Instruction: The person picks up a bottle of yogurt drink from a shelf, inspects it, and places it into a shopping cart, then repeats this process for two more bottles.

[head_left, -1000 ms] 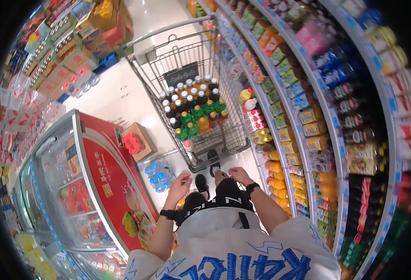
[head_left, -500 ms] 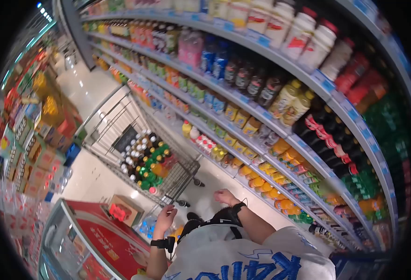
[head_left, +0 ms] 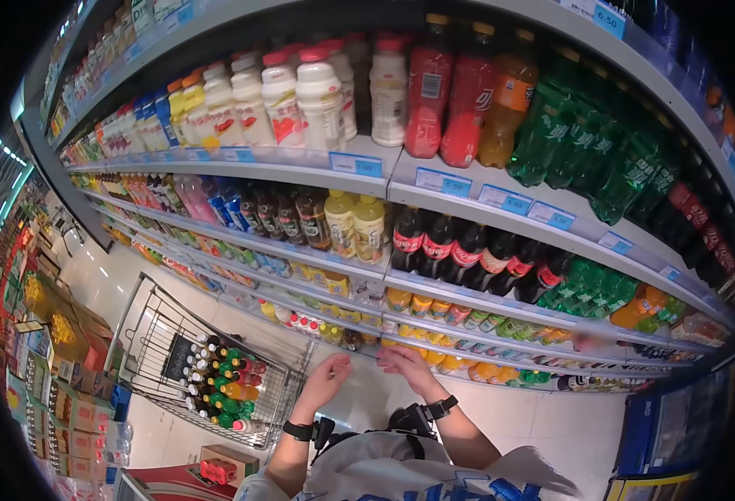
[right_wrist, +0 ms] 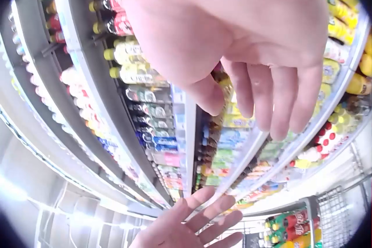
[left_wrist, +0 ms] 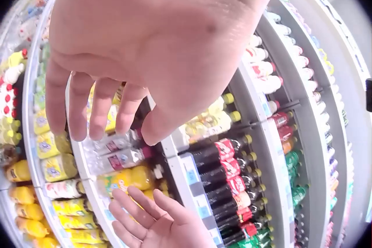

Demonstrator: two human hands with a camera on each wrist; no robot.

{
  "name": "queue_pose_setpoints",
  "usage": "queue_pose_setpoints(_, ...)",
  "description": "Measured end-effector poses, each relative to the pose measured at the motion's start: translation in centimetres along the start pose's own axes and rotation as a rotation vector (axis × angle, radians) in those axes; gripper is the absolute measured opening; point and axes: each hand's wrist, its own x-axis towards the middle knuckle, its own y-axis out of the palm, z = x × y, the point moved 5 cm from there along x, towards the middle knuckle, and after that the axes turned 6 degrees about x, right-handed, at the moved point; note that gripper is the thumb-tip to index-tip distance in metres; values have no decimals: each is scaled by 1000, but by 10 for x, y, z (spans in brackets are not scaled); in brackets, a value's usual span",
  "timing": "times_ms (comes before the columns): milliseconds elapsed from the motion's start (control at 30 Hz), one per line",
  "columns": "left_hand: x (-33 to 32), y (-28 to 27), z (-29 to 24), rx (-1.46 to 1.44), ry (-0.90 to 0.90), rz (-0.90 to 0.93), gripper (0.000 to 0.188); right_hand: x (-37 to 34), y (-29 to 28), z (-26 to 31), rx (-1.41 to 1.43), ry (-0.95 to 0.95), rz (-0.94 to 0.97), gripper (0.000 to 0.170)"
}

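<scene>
While the tall shelving fills most of the head view, its tiers run from far left to right, packed with drinks. Shopping cart is on the person's left, with a strip of floor between it and the shelving. Red cabinet shows only in part at the bottom edge, left of the person; stacked cartons at far left. Mixed bottles sit grouped inside the cart, mostly dark, green and orange. On the shelving: large green bottles on an upper tier at right, white bottles with red caps left of them, dark bottles with red labels one tier lower, orange bottles near the bottom. Left hand is released, fingers loosely extended, nearest the cart's edge in the head view. Right hand likewise free, fingers apart, palm toward the left one, seen against the lowest tiers. Hands are close but not touching. Smallest: black straps on both wrists, blue-and-white price tags along the shelf edges.
</scene>
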Motion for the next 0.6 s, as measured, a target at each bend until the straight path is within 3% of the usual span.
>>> queue_pose_setpoints(67, 16, 3, -45, 0, 117, -1, 36, -2, 2, 35, 68, -185, 10, 32)
queue_pose_setpoints(133, 41, 1, -58, 22, 130, 30, 37, -2, 11, 67, 69, -237, 32, 31)
queue_pose_setpoints(200, 58, -8, -93, -141, 220, 22, 37, -1, 22, 102, 67, -295, 54, 29)
queue_pose_setpoints(400, 96, -53, -192, -259, 395, -33, 30, -4, 72, 201, -105, -566, 85, 26)
queue_pose_setpoints(600, 115, -91, -234, -408, 490, -14, 28, -1, 124, 268, -184, -864, 11, 29)
